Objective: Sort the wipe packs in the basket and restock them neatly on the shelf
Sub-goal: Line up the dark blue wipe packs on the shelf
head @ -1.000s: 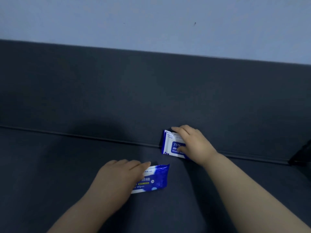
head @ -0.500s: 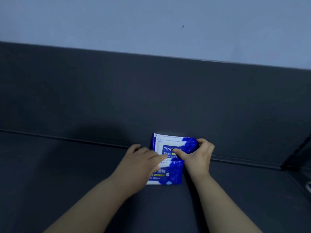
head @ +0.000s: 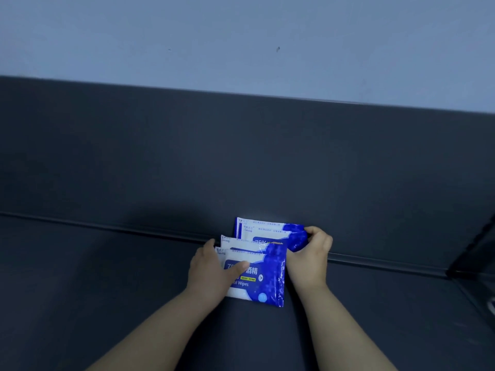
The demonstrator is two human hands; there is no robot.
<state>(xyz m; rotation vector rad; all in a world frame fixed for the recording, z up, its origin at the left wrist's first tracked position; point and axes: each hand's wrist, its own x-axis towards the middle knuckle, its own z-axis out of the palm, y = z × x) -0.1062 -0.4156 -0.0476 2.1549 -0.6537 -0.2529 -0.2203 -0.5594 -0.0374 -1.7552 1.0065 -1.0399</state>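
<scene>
A dark grey shelf board (head: 107,303) fills the lower part of the view. It is matte and even in tone. A raised ridge (head: 120,228) crosses it from left to right and slopes down toward the right. Behind the ridge stands an upright back panel (head: 241,156) in the same dark grey. Above the panel is a pale blue wall (head: 187,36) with one small dark mark (head: 278,48) on it. At the right end of the ridge a darker frame piece (head: 479,245) forms a corner, but its detail is too dim to make out.

The rear wipe pack (head: 270,232), blue and white, stands against the panel right at the ridge. The front wipe pack (head: 262,279) lies just in front of the ridge and overlaps the lower edge of the rear one. The printed face of the front pack is turned up. White edges show at its upper left. Whether another pack sits between the two cannot be told.

The left hand (head: 211,271) grips the left end of the front pack in front of the ridge, with its thumb laid across the printed face. The right hand (head: 312,253) is at the ridge, with its fingers curled round the right end of the rear pack. Both bare forearms reach in from the near edge, and a soft shadow falls on the board to the left of the hands.
</scene>
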